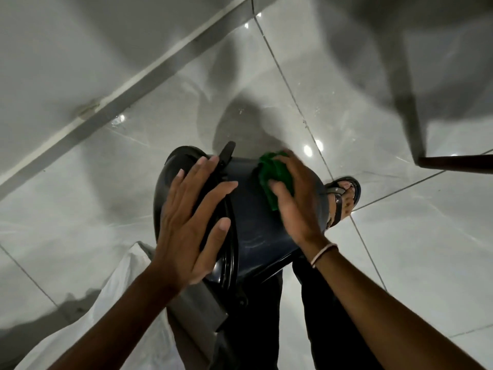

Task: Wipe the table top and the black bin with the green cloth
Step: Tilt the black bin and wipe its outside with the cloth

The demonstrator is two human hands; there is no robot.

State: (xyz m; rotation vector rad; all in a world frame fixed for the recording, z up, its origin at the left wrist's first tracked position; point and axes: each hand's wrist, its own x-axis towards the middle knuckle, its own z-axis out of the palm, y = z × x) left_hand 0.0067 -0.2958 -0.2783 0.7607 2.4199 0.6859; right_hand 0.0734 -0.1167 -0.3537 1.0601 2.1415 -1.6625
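The black bin (248,220) lies tilted on its side at the middle of the head view, its rim toward the left. My left hand (192,220) rests flat on the bin's rim with fingers spread, holding nothing. My right hand (296,198) presses the green cloth (274,173) against the bin's outer wall; the cloth is bunched under the fingers and partly hidden. The table top is not clearly in view.
Glossy grey floor tiles (400,249) lie all around. A dark table leg (408,113) and a crossbar (458,164) stand at the upper right. My sandalled foot (344,198) is just right of the bin. White sacking (112,311) lies at the lower left beside a grey box (197,305).
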